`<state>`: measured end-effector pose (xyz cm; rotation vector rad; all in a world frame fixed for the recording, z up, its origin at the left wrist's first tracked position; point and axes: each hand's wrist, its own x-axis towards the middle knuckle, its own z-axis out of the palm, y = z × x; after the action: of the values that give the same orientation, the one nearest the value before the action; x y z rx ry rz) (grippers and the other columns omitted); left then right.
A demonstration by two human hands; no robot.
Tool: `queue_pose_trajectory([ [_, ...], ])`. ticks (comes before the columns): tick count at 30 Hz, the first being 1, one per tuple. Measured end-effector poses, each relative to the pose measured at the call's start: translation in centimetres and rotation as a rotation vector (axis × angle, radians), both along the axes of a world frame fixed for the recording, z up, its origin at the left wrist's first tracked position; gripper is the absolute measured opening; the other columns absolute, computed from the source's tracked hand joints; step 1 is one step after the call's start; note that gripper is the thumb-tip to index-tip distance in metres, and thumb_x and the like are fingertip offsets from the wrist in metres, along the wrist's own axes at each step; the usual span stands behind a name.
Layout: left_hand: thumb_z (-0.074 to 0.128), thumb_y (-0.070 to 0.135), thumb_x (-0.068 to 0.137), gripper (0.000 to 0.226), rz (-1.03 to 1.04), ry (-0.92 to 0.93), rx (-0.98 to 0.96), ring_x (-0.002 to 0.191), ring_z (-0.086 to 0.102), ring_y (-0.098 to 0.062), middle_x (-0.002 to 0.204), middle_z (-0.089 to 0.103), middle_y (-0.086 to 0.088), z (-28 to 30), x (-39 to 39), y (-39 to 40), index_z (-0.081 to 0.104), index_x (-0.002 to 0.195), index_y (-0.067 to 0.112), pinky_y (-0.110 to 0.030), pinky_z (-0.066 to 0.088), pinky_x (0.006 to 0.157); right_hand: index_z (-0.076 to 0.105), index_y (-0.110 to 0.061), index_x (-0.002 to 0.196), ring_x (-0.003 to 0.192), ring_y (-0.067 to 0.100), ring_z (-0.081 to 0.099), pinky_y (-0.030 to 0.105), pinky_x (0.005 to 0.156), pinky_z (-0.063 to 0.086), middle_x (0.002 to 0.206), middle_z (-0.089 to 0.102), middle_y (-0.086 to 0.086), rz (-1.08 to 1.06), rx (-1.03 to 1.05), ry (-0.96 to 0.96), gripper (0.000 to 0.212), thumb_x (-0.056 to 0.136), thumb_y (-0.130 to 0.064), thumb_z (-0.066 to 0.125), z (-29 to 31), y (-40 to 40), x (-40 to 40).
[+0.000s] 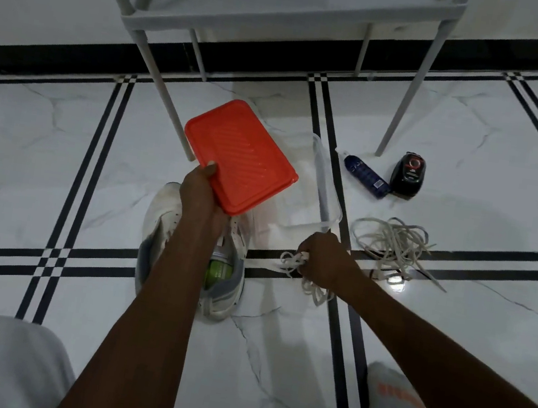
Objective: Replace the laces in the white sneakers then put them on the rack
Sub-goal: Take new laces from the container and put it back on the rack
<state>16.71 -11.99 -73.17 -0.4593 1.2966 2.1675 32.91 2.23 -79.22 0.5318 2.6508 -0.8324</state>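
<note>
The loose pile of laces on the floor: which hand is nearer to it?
Right. The right hand, gripping a lace bundle, is just left of the pile; the left hand holds the red lid farther away.

White sneakers (168, 221) side by side on floor, unlaced; loose laces (391, 243) to the right.

On the floor (61, 147) there is one white sneaker (162, 216), one clear container (326, 191), one orange lid (243, 155), one dark blue bottle (366, 176) and one black round-topped item (408, 175). Laces come in two bundles: one loose pile (393, 245) and one bunch (290, 262). One rack (287, 16) stands at the floor's far edge. Two hands show: left (201, 194), right (325, 260).
</note>
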Motion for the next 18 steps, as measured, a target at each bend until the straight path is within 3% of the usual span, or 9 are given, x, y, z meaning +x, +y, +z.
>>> queue_pose_trajectory([
  [3, 0.053, 0.012, 0.099, 0.025, 0.007, -0.001, 0.007, 0.108, 0.069, -0.034, 0.122, 0.069, -0.015, -0.5, 0.1, 0.0, 0.058, 0.123, 0.012, -0.045, 0.062, 0.071, 0.074, -0.001, 0.107, 0.106, 0.029, 0.065, 0.031, 0.085, 0.048, 0.11, 0.069, 0.016, 0.05, -0.074, -0.006, 0.031, 0.08, -0.015, 0.078, 0.2, 0.0, 1.0],
  [5, 0.052, 0.012, 0.099, 0.019, 0.015, -0.017, 0.014, 0.106, 0.069, -0.033, 0.121, 0.069, -0.015, -0.8, -0.1, 0.0, 0.059, 0.117, 0.012, -0.048, 0.061, 0.078, 0.069, -0.009, 0.123, 0.116, 0.023, 0.059, 0.027, 0.096, 0.043, 0.125, 0.064, 0.009, 0.095, -0.116, -0.065, 0.047, 0.079, -0.019, 0.082, 1.4, 0.8, 1.4],
  [8, 0.051, 0.012, 0.099, 0.019, 0.021, -0.04, 0.039, 0.108, 0.069, -0.033, 0.12, 0.069, -0.014, -1.2, 0.0, 0.5, 0.058, 0.117, 0.012, -0.052, 0.058, 0.089, 0.077, -0.014, 0.106, 0.096, 0.022, 0.069, 0.032, 0.085, 0.054, 0.108, 0.071, 0.003, -0.018, -0.201, -0.126, 0.029, 0.078, -0.014, 0.082, 3.0, 4.4, 2.1],
  [11, 0.051, 0.011, 0.1, 0.023, 0.019, -0.015, 0.035, 0.097, 0.071, -0.027, 0.112, 0.07, -0.01, -0.8, 0.3, 0.9, 0.057, 0.122, 0.012, -0.047, 0.062, 0.079, 0.079, -0.008, 0.09, 0.085, 0.02, 0.071, 0.035, 0.08, 0.057, 0.092, 0.075, 0.005, -0.162, -0.111, -0.141, 0.016, 0.077, -0.018, 0.082, 4.1, 8.4, 2.9],
  [13, 0.05, 0.01, 0.1, 0.023, 0.006, 0.003, 0.033, 0.09, 0.072, -0.024, 0.109, 0.071, -0.009, -0.5, 0.4, 1.1, 0.058, 0.121, 0.012, -0.04, 0.063, 0.062, 0.075, -0.009, 0.1, 0.103, 0.025, 0.065, 0.038, 0.091, 0.053, 0.107, 0.07, 0.008, -0.239, 0.175, -0.09, 0.035, 0.073, -0.031, 0.085, 3.8, 10.5, 3.6],
  [15, 0.051, 0.01, 0.099, 0.022, 0.002, 0.009, 0.024, 0.091, 0.073, -0.025, 0.113, 0.07, -0.01, -0.6, 0.5, 0.9, 0.059, 0.12, 0.012, -0.037, 0.061, 0.057, 0.061, -0.018, 0.128, 0.127, 0.032, 0.046, 0.047, 0.101, 0.045, 0.134, 0.051, 0.011, -0.33, 0.342, -0.084, 0.072, 0.065, -0.038, 0.09, 2.7, 11.7, 4.3],
  [17, 0.052, 0.011, 0.098, 0.025, -0.012, 0.013, 0.024, 0.095, 0.073, -0.027, 0.118, 0.07, -0.012, -0.9, 0.4, 0.6, 0.059, 0.123, 0.011, -0.039, 0.061, 0.059, 0.036, -0.03, 0.15, 0.14, 0.041, 0.023, 0.059, 0.106, 0.036, 0.153, 0.023, 0.013, -0.339, 0.331, -0.218, 0.105, 0.061, -0.046, 0.091, 1.0, 12.5, 4.8],
  [18, 0.052, 0.011, 0.098, 0.028, -0.022, 0.013, 0.025, 0.097, 0.073, -0.028, 0.12, 0.07, -0.013, -1.0, 0.4, 0.4, 0.058, 0.126, 0.011, -0.041, 0.062, 0.061, 0.027, -0.033, 0.153, 0.143, 0.045, 0.016, 0.06, 0.108, 0.033, 0.157, 0.012, 0.013, -0.344, 0.273, -0.277, 0.113, 0.061, -0.051, 0.089, -0.1, 12.8, 4.9],
])
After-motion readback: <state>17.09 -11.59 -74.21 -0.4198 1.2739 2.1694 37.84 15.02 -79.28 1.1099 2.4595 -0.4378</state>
